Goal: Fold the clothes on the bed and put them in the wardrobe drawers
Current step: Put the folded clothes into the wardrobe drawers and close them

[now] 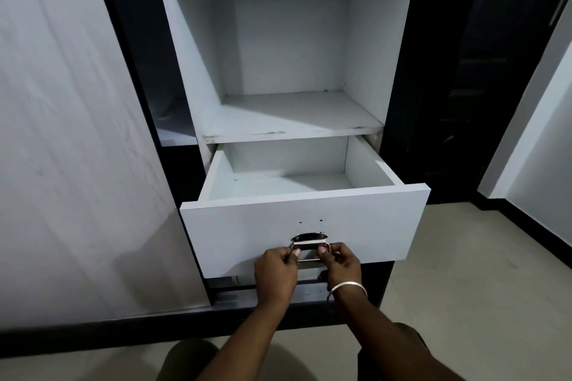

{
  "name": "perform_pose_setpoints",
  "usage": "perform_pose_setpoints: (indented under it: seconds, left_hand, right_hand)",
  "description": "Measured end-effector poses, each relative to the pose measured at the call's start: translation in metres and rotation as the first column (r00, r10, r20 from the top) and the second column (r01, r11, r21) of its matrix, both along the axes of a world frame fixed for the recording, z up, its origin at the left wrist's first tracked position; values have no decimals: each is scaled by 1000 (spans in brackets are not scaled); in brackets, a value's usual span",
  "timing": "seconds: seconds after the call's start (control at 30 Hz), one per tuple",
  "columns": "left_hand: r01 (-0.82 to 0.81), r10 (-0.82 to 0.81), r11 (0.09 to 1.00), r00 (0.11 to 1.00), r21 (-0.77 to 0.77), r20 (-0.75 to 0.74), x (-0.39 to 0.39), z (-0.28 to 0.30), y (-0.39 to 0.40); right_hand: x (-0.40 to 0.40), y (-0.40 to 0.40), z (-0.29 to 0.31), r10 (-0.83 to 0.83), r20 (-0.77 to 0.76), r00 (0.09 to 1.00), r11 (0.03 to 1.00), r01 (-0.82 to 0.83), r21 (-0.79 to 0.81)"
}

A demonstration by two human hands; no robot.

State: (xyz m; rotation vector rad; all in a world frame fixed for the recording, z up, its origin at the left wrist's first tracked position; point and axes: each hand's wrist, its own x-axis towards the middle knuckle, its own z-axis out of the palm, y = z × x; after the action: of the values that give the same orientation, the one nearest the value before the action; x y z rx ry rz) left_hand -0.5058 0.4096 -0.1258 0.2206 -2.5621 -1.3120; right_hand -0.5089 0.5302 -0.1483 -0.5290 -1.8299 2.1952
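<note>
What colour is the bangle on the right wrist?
The bangle is silver, a plain metal band without pattern. The head view, the only one, shows it.

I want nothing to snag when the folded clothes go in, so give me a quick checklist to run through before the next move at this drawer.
1. Drawer pulled out far enough to load: ok.
2. Drawer interior free of items: ok, as far as it shows.
3. Left hand and right hand both gripping the metal handle: ok.
4. Folded clothes within reach: cannot tell, none in view.
5. Handle firmly fixed: cannot tell; two bare holes sit above it.
6. Shelf above clear of the drawer opening: ok.
</note>
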Motion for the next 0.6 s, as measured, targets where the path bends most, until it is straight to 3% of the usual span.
perform_pose_setpoints:
  seconds: [0.6]
  left_hand:
    - [7,-8,1000,1000,28,20,49,-3,-3]
  right_hand:
    - [50,-2,10,29,63,998,999,-27,-27]
